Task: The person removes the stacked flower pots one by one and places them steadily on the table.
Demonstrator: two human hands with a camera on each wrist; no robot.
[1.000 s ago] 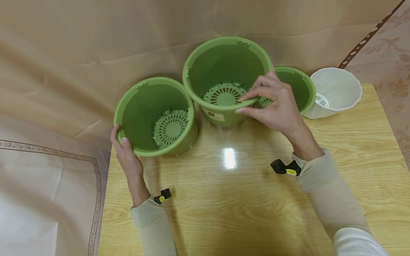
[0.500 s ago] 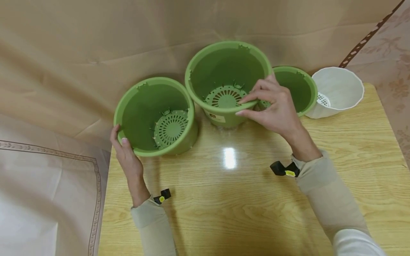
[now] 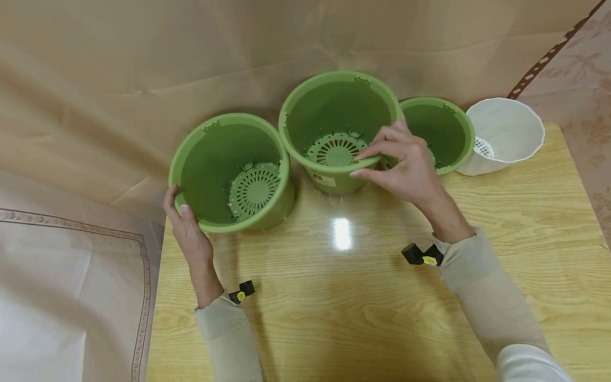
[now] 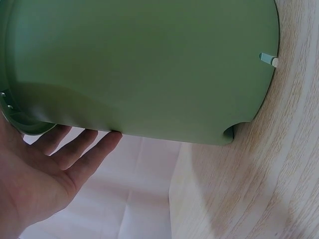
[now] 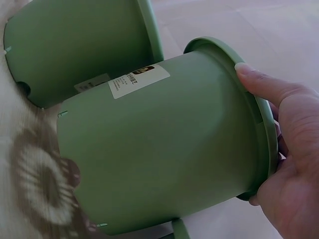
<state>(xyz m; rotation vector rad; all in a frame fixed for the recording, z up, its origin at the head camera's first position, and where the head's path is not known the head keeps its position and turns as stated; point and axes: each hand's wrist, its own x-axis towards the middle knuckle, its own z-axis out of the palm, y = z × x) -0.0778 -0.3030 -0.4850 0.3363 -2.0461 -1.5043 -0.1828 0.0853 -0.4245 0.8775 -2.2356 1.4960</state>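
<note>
In the head view, my left hand (image 3: 193, 241) holds the rim of the left green flowerpot (image 3: 281, 209), which stands on the table. The left wrist view shows several fingers (image 4: 84, 154) straight along that pot's outer wall, below the rim. My right hand (image 3: 412, 167) pinches the near right rim of the middle green flowerpot (image 3: 343, 180), thumb outside and fingers inside. This pot is held above the table; light through its slotted base casts a ring-shaped shadow (image 5: 37, 184) in the right wrist view. A paper label (image 5: 139, 79) is stuck on its wall.
A smaller green pot (image 3: 441, 127) stands behind my right hand, partly hidden by it. Right of it is a white pot (image 3: 508, 132) with a holed base. Cloth (image 3: 215, 48) hangs behind the wooden table (image 3: 343, 307).
The middle pot has come down and slightly nearer, with my right hand moving along. The left hand and its pot stay in place.
</note>
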